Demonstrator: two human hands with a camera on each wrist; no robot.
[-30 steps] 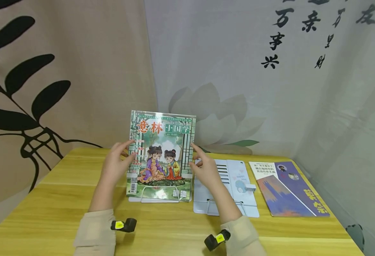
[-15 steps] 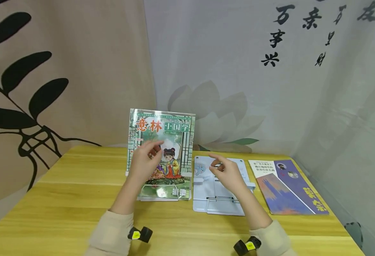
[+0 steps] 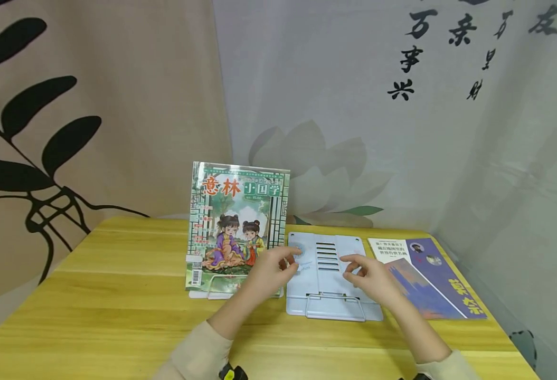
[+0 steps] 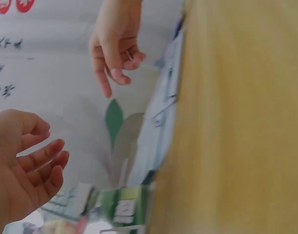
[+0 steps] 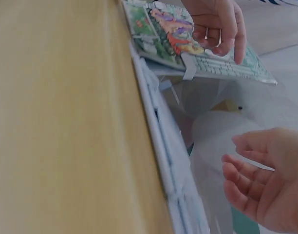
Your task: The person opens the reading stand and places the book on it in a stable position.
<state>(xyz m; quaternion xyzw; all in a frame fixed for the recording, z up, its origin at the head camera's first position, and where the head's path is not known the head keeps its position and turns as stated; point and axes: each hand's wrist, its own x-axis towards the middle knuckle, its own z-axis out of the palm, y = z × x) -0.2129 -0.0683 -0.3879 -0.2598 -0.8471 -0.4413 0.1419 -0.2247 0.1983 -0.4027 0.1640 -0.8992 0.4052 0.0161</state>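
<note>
A green magazine (image 3: 230, 232) with two cartoon children on its cover stands propped up, leaning back on a pale book stand with a wire holder at its foot. To its right, a second light-blue book stand (image 3: 326, 285) lies low on the table, showing a row of slots and a wire holder. My left hand (image 3: 272, 270), fingers loosely curved and holding nothing, hovers between the magazine's lower right corner and this stand's left side. Over the stand's right edge is my right hand (image 3: 372, 275), also bare, its fingers bent softly. The wrist views show both palms without any object.
At the right of the wooden table (image 3: 93, 301) lies a purple and white book (image 3: 442, 279), partly covered by my right hand and forearm. Behind the table hangs a grey curtain (image 3: 326, 68) with dark lettering and a lotus print.
Both hands have let go of the magazine's side edges and moved right, to the light-blue book stand. The magazine stays propped where it was.
</note>
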